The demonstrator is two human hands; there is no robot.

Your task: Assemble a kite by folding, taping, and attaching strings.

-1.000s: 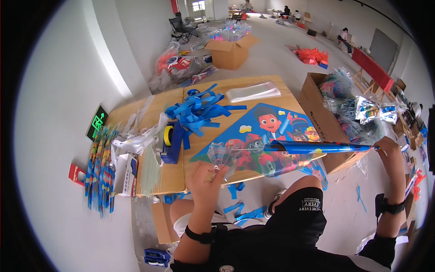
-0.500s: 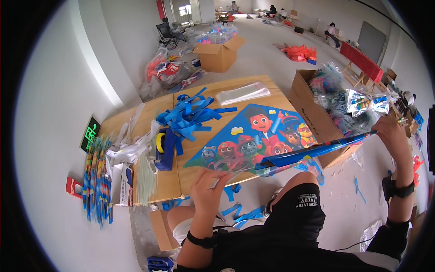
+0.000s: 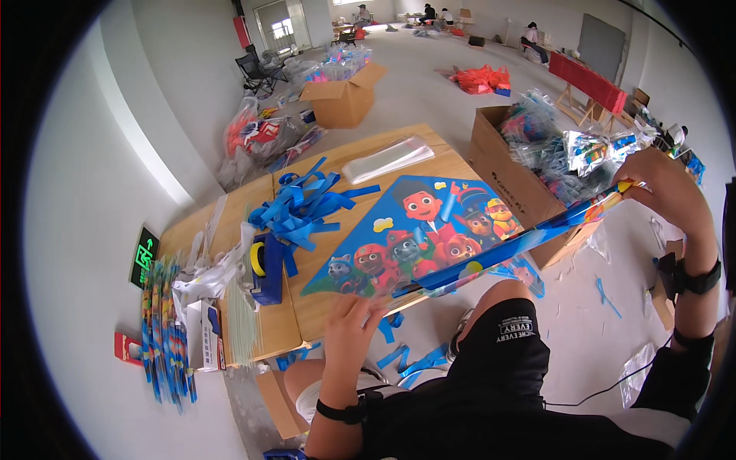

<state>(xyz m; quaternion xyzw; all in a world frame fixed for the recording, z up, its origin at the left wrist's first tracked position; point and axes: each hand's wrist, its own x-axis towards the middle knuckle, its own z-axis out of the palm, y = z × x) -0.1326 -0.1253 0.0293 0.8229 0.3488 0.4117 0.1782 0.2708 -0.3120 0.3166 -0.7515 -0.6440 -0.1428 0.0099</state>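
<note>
Head view: From my distant place I see that the blue roll (image 3: 498, 253) stands at a steeper slant than one second ago, its right end higher. Its left end has come closer to the left hand (image 3: 351, 318); the camera view has also turned somewhat. I take this to mean that only a short stretch now parts the roll from the left fingers.
Rolled bundles: At far left, several colourful bundles (image 3: 165, 330) stand close together beside the desk (image 3: 280, 326).
Pale sticks: A row of thin sticks (image 3: 244, 326) lies at the desk's left part, beside a white box (image 3: 205, 333).
Tape dispenser: The blue dispenser (image 3: 267, 284) with yellow tape is just beside the heap of blue strips (image 3: 303, 207).
Left hand: Its fingers are narrow, near the front edge of the desk; they seem to pinch clear film (image 3: 452, 287), but the exact grip is too small for me to be certain.
Printed sheet: It (image 3: 418, 249) lies flat on the desk, partly hidden by the roll.
Blue roll: It goes slanting between the two hands, above the front edge, with film along its lower side.
Right hand: The fingers of the right hand (image 3: 665, 182) are closed around the roll's upper right end.
Carton: Behind this end stands an open carton (image 3: 510, 169), holding clear packages (image 3: 529, 123).
</note>
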